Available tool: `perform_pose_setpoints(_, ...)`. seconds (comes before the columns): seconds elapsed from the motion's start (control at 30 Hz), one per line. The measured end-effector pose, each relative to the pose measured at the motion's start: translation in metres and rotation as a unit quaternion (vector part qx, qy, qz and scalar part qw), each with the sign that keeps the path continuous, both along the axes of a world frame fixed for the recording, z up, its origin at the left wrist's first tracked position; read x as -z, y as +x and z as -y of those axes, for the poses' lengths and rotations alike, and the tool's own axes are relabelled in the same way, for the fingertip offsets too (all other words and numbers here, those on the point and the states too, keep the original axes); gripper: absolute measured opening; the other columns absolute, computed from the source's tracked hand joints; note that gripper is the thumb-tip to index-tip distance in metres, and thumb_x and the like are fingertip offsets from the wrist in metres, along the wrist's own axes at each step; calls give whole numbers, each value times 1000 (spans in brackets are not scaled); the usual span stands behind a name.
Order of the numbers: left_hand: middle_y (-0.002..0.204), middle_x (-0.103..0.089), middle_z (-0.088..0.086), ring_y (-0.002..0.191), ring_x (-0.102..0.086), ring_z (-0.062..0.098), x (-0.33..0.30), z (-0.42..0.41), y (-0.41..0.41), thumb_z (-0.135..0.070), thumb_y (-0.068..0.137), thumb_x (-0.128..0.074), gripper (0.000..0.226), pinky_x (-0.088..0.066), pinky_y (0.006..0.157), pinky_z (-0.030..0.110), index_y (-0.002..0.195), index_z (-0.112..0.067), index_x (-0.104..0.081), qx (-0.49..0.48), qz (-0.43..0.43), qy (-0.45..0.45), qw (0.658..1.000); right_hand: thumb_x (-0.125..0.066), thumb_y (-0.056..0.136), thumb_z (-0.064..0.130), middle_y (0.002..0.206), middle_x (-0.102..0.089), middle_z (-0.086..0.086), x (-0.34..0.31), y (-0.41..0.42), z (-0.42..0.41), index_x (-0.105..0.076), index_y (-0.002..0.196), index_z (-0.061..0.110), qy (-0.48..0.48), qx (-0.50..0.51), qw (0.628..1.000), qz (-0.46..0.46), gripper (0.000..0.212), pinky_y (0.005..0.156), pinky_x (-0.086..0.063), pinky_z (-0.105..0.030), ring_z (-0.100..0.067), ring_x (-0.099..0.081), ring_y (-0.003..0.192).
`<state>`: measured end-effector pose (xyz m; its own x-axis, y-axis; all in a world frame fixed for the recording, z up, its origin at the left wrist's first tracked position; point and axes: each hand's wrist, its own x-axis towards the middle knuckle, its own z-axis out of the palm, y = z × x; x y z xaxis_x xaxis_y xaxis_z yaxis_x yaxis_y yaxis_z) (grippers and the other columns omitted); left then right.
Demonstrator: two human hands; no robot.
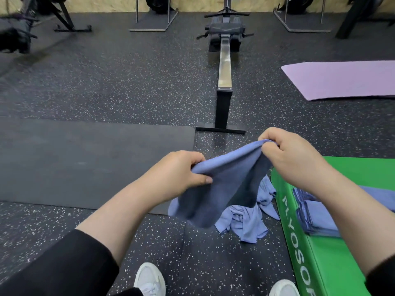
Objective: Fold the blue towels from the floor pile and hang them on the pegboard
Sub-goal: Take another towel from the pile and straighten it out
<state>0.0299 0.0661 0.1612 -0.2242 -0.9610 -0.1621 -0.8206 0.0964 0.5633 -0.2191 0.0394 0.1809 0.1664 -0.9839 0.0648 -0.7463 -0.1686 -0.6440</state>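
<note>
Far left: black mat (85, 161) flat on the speckled floor (128, 82), black sleeve (64, 263) coming in from the bottom left corner. Left hand (181, 171) grips one top corner of a blue towel (222, 184), fingers (197, 160) curled over the edge, thumb pinching from below. Towel is held up in the air between both hands, top edge stretched and sloping up to the right, rest hanging down loose above the floor. Below it, white shoes (149, 278) at the bottom edge. Straight ahead past the towel: rower (224, 67) with its rail running away from the camera, rear foot near the hands in view. Under and just right of the held towel: pile (250, 223) of crumpled blue towels on the floor, touching the side of the green box (303, 253). Right hand (290, 154) pinches the other top corner, fingers closed tight on the cloth, higher than the left. On top of the box: folded stack (320, 218) of blue towels, partly hidden by the right forearm. Far right, further back: purple mat (342, 80) laid out on the floor. Pegboard not in view.
</note>
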Motion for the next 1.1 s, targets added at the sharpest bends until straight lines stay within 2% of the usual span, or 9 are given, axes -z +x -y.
perform_pose_setpoints(0.23, 58, -46, -4, 56, -42, 15, -7, -15, 44, -48, 84, -74, 43, -27, 52, 32, 66, -17, -49, -65, 96, -23, 993, -46, 93, 10, 62, -54, 3, -2, -9, -8, -63, 87, 20, -2, 60, 998, 17, 21, 51, -31, -30, -8, -43, 51)
perform_pose_setpoints(0.33, 60, -49, -4, 57, -44, 17, -5, -22, 59, -46, 88, -70, 39, -30, 54, 33, 70, -16, -55, -71, 98, -11, 993, -46, 95, 11, 78, -68, -1, 1, -11, -12, -69, 94, 24, 9, 31, 999, -13, 26, 63, -44, -31, -20, -59, 70)
perform_pose_setpoints(0.47, 73, -62, -1, 79, -60, 28, 4, -21, 77, -28, 93, -62, 18, -41, 61, 33, 78, -19, -67, -158, 182, -88, 966, -48, 100, 14, 81, -68, 9, 16, -15, -16, -69, 95, 30, 39, -2, 997, -66, 27, 65, -43, -26, -14, -61, 77)
perform_pose_setpoints(0.6, 66, -64, -2, 66, -56, 23, 5, -20, 85, -23, 90, -68, 23, -41, 60, 31, 67, -25, -69, -205, 39, -78, 975, -49, 99, 11, 71, -64, 11, 23, -20, -22, -69, 97, 31, -5, 47, 998, -31, 29, 60, -40, -26, -15, -57, 69)
perform_pose_setpoints(0.7, 72, -63, 8, 65, -44, 22, 5, -20, 91, -26, 90, -69, 21, -36, 59, 32, 71, -18, -73, -197, -4, -70, 978, -54, 99, 14, 61, -55, 15, 25, -24, -27, -70, 98, 33, -46, 72, 996, -32, 25, 56, -37, -24, -4, -49, 60)
perform_pose_setpoints(0.83, 72, -65, -2, 66, -40, 17, -5, -27, 90, -26, 95, -66, 17, -35, 62, 32, 86, -30, -80, -169, -124, -73, 975, -61, 96, 17, 53, -53, 12, 26, -30, -28, -71, 88, 31, -36, 72, 996, -42, 19, 57, -38, -28, -5, -46, 55)
perform_pose_setpoints(0.9, 93, -77, -5, 78, -57, 15, -6, -27, 90, -31, 98, -63, 18, -51, 81, 39, 97, -32, -81, -157, -176, -47, 971, -63, 95, 18, 58, -61, 8, 25, -36, -26, -69, 82, 31, -36, 78, 995, -44, 19, 60, -40, -29, -13, -51, 57)
perform_pose_setpoints(0.97, 105, -77, -1, 97, -65, 13, -6, -27, 88, -32, 101, -58, 22, -49, 103, 43, 103, -30, -80, -150, -208, -19, 966, -66, 94, 20, 67, -69, 5, 26, -41, -22, -67, 78, 32, -33, 90, 995, -34, 19, 64, -45, -34, -22, -58, 65)
perform_pose_setpoints(1.1, 110, -77, 6, 101, -69, 15, -4, -21, 76, -18, 107, -48, 29, -51, 105, 37, 108, -14, -76, -148, -314, -10, 938, -69, 92, 23, 72, -72, 3, 27, -43, -17, -68, 77, 30, -36, 97, 994, -29, 16, 73, -50, -37, -26, -64, 74)
